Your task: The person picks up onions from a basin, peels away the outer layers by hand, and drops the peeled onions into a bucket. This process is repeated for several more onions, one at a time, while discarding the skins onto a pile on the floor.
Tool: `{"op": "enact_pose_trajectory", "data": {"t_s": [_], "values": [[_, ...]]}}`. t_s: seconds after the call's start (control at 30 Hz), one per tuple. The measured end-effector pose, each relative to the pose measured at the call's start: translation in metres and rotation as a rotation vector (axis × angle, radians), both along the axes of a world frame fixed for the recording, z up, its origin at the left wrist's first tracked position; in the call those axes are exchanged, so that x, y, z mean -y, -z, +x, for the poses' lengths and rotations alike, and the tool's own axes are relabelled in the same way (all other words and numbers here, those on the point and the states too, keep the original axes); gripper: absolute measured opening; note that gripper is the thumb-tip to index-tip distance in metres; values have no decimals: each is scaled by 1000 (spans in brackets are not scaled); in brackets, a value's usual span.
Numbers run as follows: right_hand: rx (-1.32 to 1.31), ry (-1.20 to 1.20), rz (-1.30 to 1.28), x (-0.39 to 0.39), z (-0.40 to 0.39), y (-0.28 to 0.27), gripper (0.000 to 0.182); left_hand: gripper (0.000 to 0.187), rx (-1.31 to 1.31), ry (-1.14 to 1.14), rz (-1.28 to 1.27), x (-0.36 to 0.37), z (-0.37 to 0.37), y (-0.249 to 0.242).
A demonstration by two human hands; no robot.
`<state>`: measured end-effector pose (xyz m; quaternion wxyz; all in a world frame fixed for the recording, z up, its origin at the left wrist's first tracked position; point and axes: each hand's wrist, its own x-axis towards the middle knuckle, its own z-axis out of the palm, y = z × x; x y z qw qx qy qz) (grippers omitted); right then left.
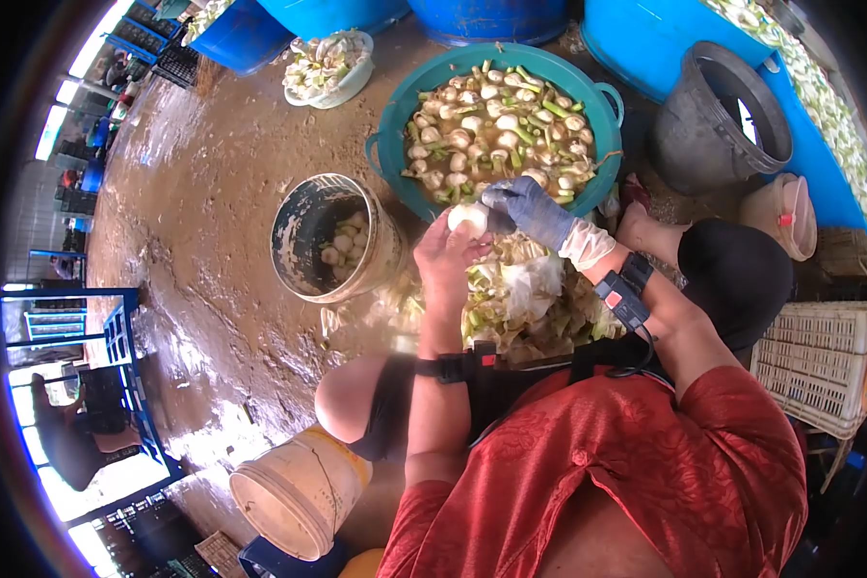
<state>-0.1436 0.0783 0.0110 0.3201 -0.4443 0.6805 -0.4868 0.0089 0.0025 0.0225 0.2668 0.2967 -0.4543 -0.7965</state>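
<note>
A white garlic bulb [467, 221] is held up in front of me, between my two hands. My left hand [443, 258], bare, is closed around its left and lower side. My right hand [538, 212] wears a bluish-grey glove, and its bent fingers press on the bulb's right side; whether they also grip a small tool is hidden. Beneath my hands lies a heap of peeled skins and leaves [525, 299]. Just beyond stands a green basin [395, 130] of water, with many garlic bulbs [472, 123] on green stems floating in it.
To the left, a dirty bucket [287, 252] contains several white bulbs [347, 241]. A small bowl of peelings [326, 72] sits farther back. At right are a dark grey tub [689, 144], blue tubs [636, 43] and a white crate [814, 361]. A lidded yellowish bucket [299, 491] leans near my left knee.
</note>
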Motion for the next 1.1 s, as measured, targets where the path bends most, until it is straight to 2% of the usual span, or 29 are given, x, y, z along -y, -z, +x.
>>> {"op": "enact_pose_trajectory", "data": {"t_s": [0.07, 0.2, 0.27, 0.4, 0.47, 0.57, 0.6, 0.63, 0.67, 0.73, 0.77, 0.83, 0.87, 0.93, 0.97, 1.03, 1.1], "values": [[18, 115, -218, 1, 8, -8, 17, 39, 4, -15, 15, -1, -1, -1], [-21, 95, -140, -2, 8, -3, 14, 38, 82, -30, -62, -5, -5, 5], [-256, 106, -76, 1, 8, -6, 10, 38, 113, -14, -105, -5, -5, 3], [-203, 233, -135, 6, -8, 19, 10, 33, -9, 11, -17, -3, -2, 5], [-378, 305, 10, 3, -30, 43, 10, 30, -61, 27, -5, -1, 1, 6], [-410, 379, 109, -7, -56, 80, 10, 34, -171, 104, 109, 7, 7, 4], [-440, 414, 137, -10, -61, 88, 10, 36, -300, 157, 191, 12, 9, 3], [199, 446, 191, -14, -55, 68, 14, 38, -429, 210, 272, 14, 10, 3], [199, 446, 193, -15, -48, 51, 14, 38, -428, 209, 274, 13, 9, 2], [488, 254, -319, -12, -30, 23, 20, 47, -246, 82, 148, 8, 6, -3], [488, 256, -317, -9, -24, 7, 20, 47, -245, 83, 150, 5, 4, -6], [88, -119, -320, -3, -15, -15, 26, 46, -187, 64, 182, 3, 1, -9], [87, -117, -322, -2, -12, -16, 26, 46, -187, 66, 181, 3, 1, -9], [-232, -214, -82, 0, -8, -16, 28, 51, -88, 63, 107, 6, 2, -2], [-231, -217, -88, 0, -6, -15, 26, 51, -88, 60, 107, 7, 4, 3], [-224, -229, -53, -1, -3, -11, 25, 53, 149, 113, -149, 10, 8, 9], [-276, -256, 1, -2, -1, -6, 21, 54, 172, 144, -190, 8, 11, 10]]}}
